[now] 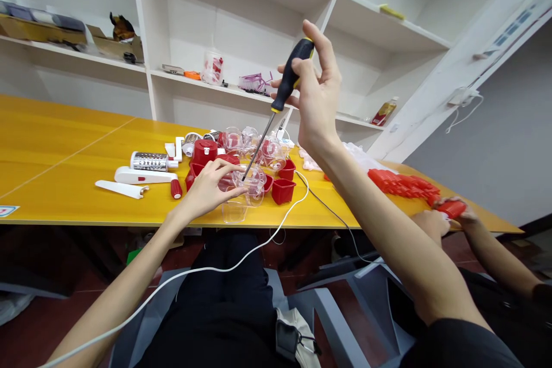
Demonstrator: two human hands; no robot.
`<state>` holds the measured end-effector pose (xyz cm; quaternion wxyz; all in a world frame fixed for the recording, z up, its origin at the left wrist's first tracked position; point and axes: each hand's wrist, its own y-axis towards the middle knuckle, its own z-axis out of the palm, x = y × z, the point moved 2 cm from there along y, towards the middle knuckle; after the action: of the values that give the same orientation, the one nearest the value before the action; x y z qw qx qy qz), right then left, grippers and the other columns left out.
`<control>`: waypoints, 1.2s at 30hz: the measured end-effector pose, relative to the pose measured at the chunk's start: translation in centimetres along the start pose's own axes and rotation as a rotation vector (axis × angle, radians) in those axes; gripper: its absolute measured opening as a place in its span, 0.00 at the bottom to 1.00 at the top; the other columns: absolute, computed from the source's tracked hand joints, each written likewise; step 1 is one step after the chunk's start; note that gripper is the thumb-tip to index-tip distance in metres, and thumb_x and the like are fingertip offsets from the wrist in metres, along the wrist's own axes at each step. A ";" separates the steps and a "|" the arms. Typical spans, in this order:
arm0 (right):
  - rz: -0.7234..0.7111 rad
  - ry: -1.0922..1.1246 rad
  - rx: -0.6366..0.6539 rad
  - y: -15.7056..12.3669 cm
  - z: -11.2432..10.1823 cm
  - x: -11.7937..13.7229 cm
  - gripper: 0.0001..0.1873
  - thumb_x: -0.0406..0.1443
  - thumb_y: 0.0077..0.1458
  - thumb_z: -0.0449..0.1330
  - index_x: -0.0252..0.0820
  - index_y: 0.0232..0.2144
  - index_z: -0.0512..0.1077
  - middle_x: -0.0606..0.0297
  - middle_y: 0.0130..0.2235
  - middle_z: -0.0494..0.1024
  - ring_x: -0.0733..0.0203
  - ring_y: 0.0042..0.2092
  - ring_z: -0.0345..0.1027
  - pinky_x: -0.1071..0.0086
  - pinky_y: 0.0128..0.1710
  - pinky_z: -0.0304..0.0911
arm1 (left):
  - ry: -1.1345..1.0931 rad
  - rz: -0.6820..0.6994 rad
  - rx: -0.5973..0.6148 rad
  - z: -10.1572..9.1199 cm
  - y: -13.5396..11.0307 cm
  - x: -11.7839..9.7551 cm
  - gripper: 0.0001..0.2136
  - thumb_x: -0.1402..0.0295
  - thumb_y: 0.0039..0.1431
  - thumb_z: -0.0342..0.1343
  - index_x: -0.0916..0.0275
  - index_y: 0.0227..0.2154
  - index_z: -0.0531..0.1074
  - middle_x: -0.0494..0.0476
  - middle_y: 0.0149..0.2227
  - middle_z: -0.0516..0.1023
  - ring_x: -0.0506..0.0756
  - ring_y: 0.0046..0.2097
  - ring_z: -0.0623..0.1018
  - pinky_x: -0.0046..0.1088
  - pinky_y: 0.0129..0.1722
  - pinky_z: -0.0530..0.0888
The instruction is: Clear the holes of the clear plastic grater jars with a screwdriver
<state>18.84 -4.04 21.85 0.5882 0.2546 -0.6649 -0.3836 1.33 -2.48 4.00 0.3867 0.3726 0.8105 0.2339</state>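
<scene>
My right hand (pixel 317 77) is closed around the black and yellow handle of a screwdriver (pixel 287 77), raised above the table. Its metal shaft slants down to the left, and the tip reaches a clear plastic part (pixel 253 179). Thumb and fingers of my left hand (pixel 215 187) grip the left side of that clear part near the table's front edge. A clear cup-like piece (pixel 234 213) sits just below it. Red plastic boxes (pixel 283 191) stand to the right, and a red round-topped part (pixel 204 151) is behind my left hand.
To the left lie a metal grater drum (pixel 149 161), a white handle (pixel 144 175) and a white strip (pixel 122 188). A white cable (pixel 241 261) crosses my lap. At right, a co-worker's hands (pixel 448 215) hold a red part beside stacked red pieces (pixel 401 184). Shelves (pixel 241 92) rise behind.
</scene>
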 end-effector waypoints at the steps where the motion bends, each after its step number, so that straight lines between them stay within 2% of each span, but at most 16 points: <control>1: 0.013 0.004 -0.001 0.0 0.0 0.0 0.27 0.50 0.51 0.61 0.59 0.52 0.64 0.69 0.32 0.75 0.58 0.34 0.73 0.61 0.35 0.70 | -0.001 0.000 -0.001 0.0 0.0 0.0 0.19 0.53 0.60 0.62 0.54 0.50 0.73 0.55 0.47 0.73 0.59 0.51 0.73 0.42 0.55 0.69; 4: 0.007 -0.014 -0.009 0.0 0.0 0.0 0.23 0.54 0.50 0.62 0.60 0.47 0.66 0.69 0.32 0.74 0.57 0.34 0.72 0.61 0.34 0.69 | 0.000 0.004 -0.009 0.1 0.0 0.0 0.19 0.52 0.60 0.62 0.54 0.50 0.74 0.55 0.46 0.73 0.59 0.50 0.73 0.42 0.55 0.70; 6: -0.031 -0.037 -0.007 0.0 0.0 0.2 0.25 0.56 0.47 0.65 0.59 0.45 0.66 0.70 0.30 0.72 0.58 0.33 0.71 0.60 0.35 0.70 | 0.003 0.009 -0.012 0.1 0.0 0.1 0.19 0.52 0.60 0.62 0.54 0.50 0.73 0.55 0.46 0.73 0.59 0.50 0.73 0.41 0.54 0.70; 9: -0.052 -0.120 0.010 0.0 0.0 0.1 0.29 0.58 0.48 0.63 0.59 0.49 0.65 0.69 0.32 0.72 0.59 0.34 0.71 0.61 0.39 0.72 | 0.002 0.012 -0.009 0.1 0.0 0.1 0.19 0.52 0.60 0.62 0.53 0.50 0.73 0.54 0.47 0.73 0.59 0.50 0.73 0.41 0.55 0.70; 12: -0.019 -0.174 0.004 0.1 0.0 -0.1 0.30 0.59 0.53 0.56 0.61 0.55 0.61 0.68 0.36 0.75 0.57 0.38 0.72 0.62 0.36 0.70 | 0.003 0.009 -0.008 0.1 0.0 0.1 0.19 0.52 0.60 0.62 0.54 0.50 0.73 0.54 0.46 0.73 0.58 0.50 0.73 0.41 0.55 0.70; 15: 0.005 -0.134 0.003 0.0 0.1 -0.1 0.28 0.61 0.54 0.52 0.62 0.53 0.62 0.66 0.37 0.77 0.56 0.37 0.73 0.61 0.33 0.68 | 0.008 0.008 -0.008 0.1 -0.1 0.2 0.19 0.52 0.60 0.62 0.54 0.50 0.73 0.54 0.46 0.73 0.59 0.50 0.73 0.41 0.55 0.70; 18: -0.002 -0.151 0.005 -0.3 0.2 0.4 0.27 0.60 0.51 0.60 0.61 0.50 0.65 0.67 0.34 0.76 0.57 0.35 0.73 0.63 0.32 0.69 | 0.010 0.012 -0.012 0.1 -0.1 0.3 0.19 0.52 0.60 0.62 0.54 0.50 0.73 0.54 0.47 0.73 0.59 0.50 0.73 0.41 0.55 0.70; 21: 0.004 -0.162 0.052 -0.5 0.1 0.8 0.32 0.53 0.48 0.67 0.59 0.53 0.65 0.70 0.31 0.74 0.60 0.32 0.71 0.66 0.29 0.71 | 0.012 0.013 -0.011 0.2 -0.1 0.3 0.19 0.52 0.60 0.62 0.53 0.50 0.73 0.54 0.46 0.73 0.59 0.50 0.73 0.41 0.54 0.70; 24: 0.054 -0.099 0.074 -0.7 0.0 0.6 0.34 0.49 0.48 0.67 0.59 0.56 0.63 0.72 0.30 0.74 0.61 0.30 0.71 0.67 0.26 0.71 | 0.007 0.008 -0.006 0.1 -0.1 0.2 0.19 0.52 0.60 0.61 0.54 0.50 0.73 0.54 0.46 0.73 0.59 0.50 0.73 0.41 0.55 0.70; 28: 0.099 -0.040 -0.034 -0.6 -0.6 -0.3 0.33 0.47 0.47 0.66 0.54 0.55 0.63 0.70 0.31 0.73 0.60 0.30 0.74 0.69 0.21 0.68 | -0.012 -0.002 -0.007 0.1 0.0 0.0 0.19 0.52 0.60 0.62 0.54 0.50 0.73 0.55 0.47 0.73 0.59 0.51 0.73 0.42 0.56 0.69; 33: 0.175 -0.016 -0.048 -0.3 -1.7 -1.9 0.45 0.51 0.44 0.68 0.53 0.62 0.57 0.69 0.31 0.73 0.58 0.32 0.75 0.70 0.19 0.68 | -0.019 -0.001 -0.002 0.0 0.0 0.1 0.19 0.52 0.59 0.62 0.54 0.50 0.74 0.55 0.47 0.73 0.59 0.50 0.73 0.42 0.55 0.70; 36: 0.224 -0.016 -0.060 0.1 -2.7 -3.2 0.47 0.52 0.45 0.68 0.55 0.63 0.54 0.68 0.34 0.75 0.58 0.35 0.75 0.70 0.21 0.69 | -0.026 0.002 -0.005 0.0 0.1 0.1 0.19 0.52 0.60 0.62 0.54 0.50 0.74 0.55 0.47 0.73 0.59 0.50 0.73 0.42 0.55 0.70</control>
<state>22.07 -2.02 20.11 0.6295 0.1580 -0.6821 -0.3369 1.34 -2.33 3.97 0.3980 0.3756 0.8043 0.2315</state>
